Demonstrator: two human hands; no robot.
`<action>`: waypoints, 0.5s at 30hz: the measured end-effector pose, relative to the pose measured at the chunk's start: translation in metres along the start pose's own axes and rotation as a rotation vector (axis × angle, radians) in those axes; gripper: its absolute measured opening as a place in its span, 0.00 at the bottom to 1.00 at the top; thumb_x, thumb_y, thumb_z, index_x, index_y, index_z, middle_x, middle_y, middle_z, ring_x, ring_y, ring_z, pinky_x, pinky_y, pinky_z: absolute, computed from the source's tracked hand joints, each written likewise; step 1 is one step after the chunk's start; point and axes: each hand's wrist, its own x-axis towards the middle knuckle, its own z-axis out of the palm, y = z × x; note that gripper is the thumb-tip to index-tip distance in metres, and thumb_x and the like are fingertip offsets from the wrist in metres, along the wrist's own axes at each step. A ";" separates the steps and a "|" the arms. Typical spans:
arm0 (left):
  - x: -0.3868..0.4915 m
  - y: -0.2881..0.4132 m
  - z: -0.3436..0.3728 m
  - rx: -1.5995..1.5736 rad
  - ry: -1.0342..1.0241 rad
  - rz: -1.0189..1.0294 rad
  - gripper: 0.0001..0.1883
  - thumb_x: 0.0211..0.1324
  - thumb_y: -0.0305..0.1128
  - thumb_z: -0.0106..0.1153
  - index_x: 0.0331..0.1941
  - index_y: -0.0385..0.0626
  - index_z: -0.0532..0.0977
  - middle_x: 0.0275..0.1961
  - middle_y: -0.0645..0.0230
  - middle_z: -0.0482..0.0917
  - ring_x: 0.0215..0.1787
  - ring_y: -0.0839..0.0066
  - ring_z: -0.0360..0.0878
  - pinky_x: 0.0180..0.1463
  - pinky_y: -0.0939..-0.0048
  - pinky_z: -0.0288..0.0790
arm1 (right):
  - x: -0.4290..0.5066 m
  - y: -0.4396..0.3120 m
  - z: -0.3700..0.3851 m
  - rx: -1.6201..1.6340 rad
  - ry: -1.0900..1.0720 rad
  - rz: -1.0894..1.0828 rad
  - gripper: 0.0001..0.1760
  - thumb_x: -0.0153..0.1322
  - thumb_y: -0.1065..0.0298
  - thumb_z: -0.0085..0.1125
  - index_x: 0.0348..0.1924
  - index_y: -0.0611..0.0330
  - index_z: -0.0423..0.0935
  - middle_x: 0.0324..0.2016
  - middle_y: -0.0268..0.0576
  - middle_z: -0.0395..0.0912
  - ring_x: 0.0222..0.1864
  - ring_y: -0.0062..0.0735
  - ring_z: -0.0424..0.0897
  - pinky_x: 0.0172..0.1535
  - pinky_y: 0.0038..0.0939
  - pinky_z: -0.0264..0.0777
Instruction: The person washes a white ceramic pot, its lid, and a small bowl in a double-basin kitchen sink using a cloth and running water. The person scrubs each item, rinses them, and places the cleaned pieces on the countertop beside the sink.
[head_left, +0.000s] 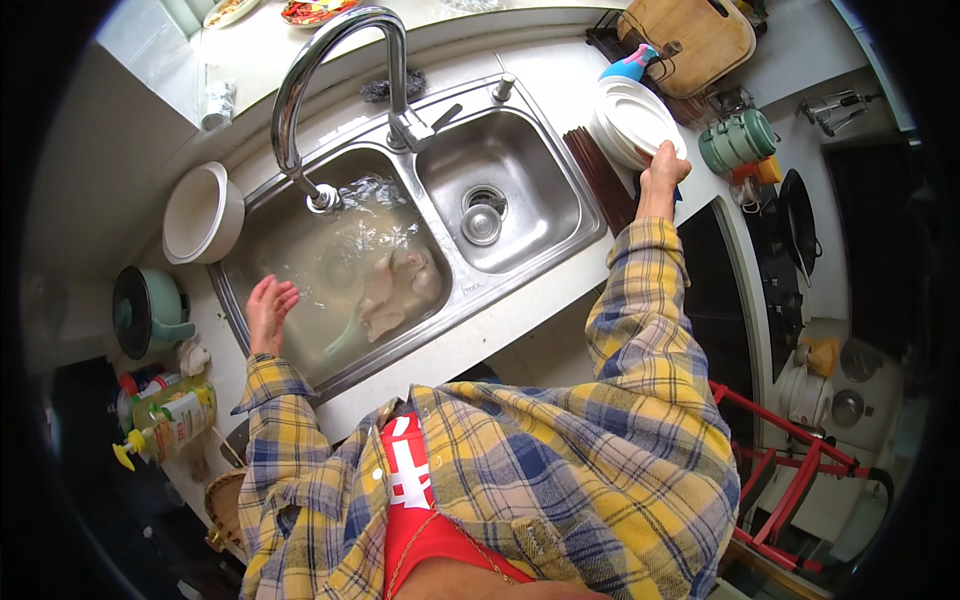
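My right hand (664, 171) grips the near rim of a white dish (640, 120) on top of stacked white dishes, right of the sink. Over the left edge of the larger sink basin (307, 247) is my left hand (271, 304), its fingers apart and nothing in it. Cloudy water fills that basin, with a pale cloth (386, 292) and a light green handle (343, 339) lying in it. The chrome faucet (283, 112) arches over the water. A strainer basket (481, 224) lies beside the drain of the smaller basin (517, 172), which holds no water.
Dark chopsticks (600, 180) lie between the sink and the dishes. Left of the sink stand a white pot (204, 214), a green lidded pot (148, 311) and a pump bottle (176, 416). Cutting boards (686, 45) lean at the back right, near stacked green containers (737, 141).
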 end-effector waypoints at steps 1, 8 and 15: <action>0.003 0.005 -0.006 -0.051 0.024 0.025 0.22 0.65 0.34 0.54 0.58 0.35 0.63 0.43 0.52 0.79 0.41 0.63 0.82 0.46 0.66 0.80 | 0.007 0.001 0.002 0.025 -0.016 0.040 0.25 0.60 0.77 0.53 0.48 0.84 0.62 0.48 0.67 0.71 0.46 0.52 0.79 0.44 0.45 0.81; 0.022 0.043 -0.043 -0.176 0.108 0.158 0.21 0.66 0.33 0.52 0.56 0.33 0.63 0.48 0.50 0.78 0.47 0.60 0.81 0.52 0.63 0.78 | 0.026 0.015 0.011 -0.097 0.060 0.149 0.29 0.62 0.74 0.54 0.52 0.81 0.57 0.50 0.71 0.67 0.48 0.59 0.77 0.41 0.50 0.83; 0.025 0.056 -0.053 -0.187 0.120 0.189 0.22 0.67 0.32 0.52 0.58 0.31 0.61 0.48 0.48 0.78 0.48 0.59 0.81 0.53 0.62 0.78 | 0.029 0.023 0.013 -0.135 0.077 0.156 0.30 0.61 0.74 0.54 0.52 0.82 0.57 0.51 0.70 0.68 0.50 0.59 0.77 0.46 0.45 0.82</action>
